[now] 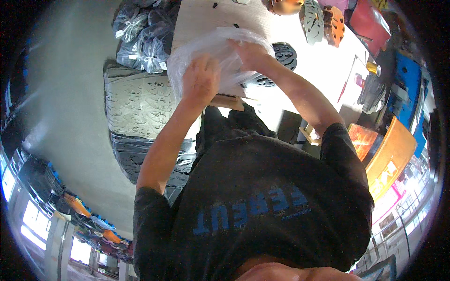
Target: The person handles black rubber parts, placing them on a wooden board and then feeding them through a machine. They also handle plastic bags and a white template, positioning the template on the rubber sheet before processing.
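A clear plastic bag point(183, 58), crumpled and loose, lies over the near side of the pale table. My left hand point(202, 79) is closed on its near left part, fingers curled down into the film. My right hand point(251, 56) grips the bag farther back, its fingertips partly lost in the folds. I cannot make out whether anything is inside the bag. Just right of it, partly covered by my right forearm, lies a dark, flat piece with cut-out slots point(286, 55).
Grey point(313, 23) and orange point(334, 27) slotted pieces lie at the table's far right, near a red item point(370, 28). To the left stand tied bags of dark goods point(152, 51) and stacked grey-green sheets with cut-outs point(138, 103). A yellow can point(373, 69) is at right.
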Motion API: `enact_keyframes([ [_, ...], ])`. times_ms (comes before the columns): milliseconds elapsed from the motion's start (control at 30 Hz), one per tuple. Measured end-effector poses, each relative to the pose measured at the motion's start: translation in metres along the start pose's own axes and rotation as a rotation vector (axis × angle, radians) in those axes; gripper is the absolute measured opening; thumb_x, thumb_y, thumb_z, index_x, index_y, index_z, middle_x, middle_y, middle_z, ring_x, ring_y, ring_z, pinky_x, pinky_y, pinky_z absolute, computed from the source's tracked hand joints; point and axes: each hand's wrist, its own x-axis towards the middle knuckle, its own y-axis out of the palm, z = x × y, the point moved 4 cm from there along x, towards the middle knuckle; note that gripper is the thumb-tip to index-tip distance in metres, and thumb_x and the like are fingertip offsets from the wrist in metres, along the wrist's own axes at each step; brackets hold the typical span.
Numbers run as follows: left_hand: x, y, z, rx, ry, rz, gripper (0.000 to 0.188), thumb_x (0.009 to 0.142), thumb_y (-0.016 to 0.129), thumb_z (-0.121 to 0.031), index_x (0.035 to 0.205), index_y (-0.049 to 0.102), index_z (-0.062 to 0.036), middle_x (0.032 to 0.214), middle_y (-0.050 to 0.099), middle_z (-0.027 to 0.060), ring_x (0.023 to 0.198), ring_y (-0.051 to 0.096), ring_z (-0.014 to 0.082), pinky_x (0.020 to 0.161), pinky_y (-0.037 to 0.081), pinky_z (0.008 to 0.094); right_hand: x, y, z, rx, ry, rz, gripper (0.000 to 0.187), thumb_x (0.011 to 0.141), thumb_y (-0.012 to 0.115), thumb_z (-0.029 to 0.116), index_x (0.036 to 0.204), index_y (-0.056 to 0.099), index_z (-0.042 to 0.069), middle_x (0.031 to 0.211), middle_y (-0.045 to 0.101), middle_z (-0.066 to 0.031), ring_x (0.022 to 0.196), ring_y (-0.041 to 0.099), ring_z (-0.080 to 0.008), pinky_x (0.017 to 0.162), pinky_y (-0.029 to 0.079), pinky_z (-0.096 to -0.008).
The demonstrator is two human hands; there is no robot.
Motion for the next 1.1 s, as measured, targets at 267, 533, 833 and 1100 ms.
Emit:
enact_keyframes([
  [267,0.006,0.045,0.059,0.384,-0.13,0.435,0.084,0.084,0.081,-0.045,0.157,0.044,-0.0247,0.164,0.032,0.0204,0.151,0.03,0.0491,0.109,0.027,0.0845,0.005,-0.012,-0.01,-0.01,0.054,0.277,0.042,0.092,0.068,0.043,0.105,0.08,0.005,0.107,0.076,-0.0186,0.098,0.073,-0.0398,0.09,0.057,-0.0488],
  [533,-0.005,0.045,0.058,0.458,-0.162,0.513,0.099,0.079,0.084,-0.048,0.163,0.033,-0.0349,0.172,0.018,0.0198,0.155,0.018,0.0541,0.107,0.025,0.0885,-0.001,-0.016,0.026,-0.282,-0.05,-0.222,0.059,0.079,0.081,0.023,0.135,0.066,0.014,0.121,0.073,-0.0146,0.115,0.068,-0.0344,0.093,0.058,-0.0474],
  [833,0.006,0.034,0.06,0.327,-0.281,0.52,0.093,0.075,0.087,-0.044,0.156,0.046,-0.0245,0.162,0.036,0.0206,0.151,0.032,0.0478,0.106,0.034,0.0829,-0.005,-0.01,0.007,-0.28,0.065,-0.005,0.046,0.077,0.082,0.016,0.12,0.07,0.006,0.112,0.071,-0.0105,0.113,0.068,-0.0342,0.088,0.06,-0.0446],
  [1100,0.006,0.056,0.037,0.425,0.143,0.44,0.048,0.098,0.062,-0.042,0.145,0.06,-0.0311,0.157,0.049,0.0133,0.148,0.042,0.0403,0.11,0.038,0.0745,-0.009,-0.014,0.044,-0.308,-0.261,-0.252,0.034,0.088,0.073,0.018,0.122,0.073,0.02,0.132,0.064,-0.0115,0.125,0.061,-0.0347,0.095,0.06,-0.0461],
])
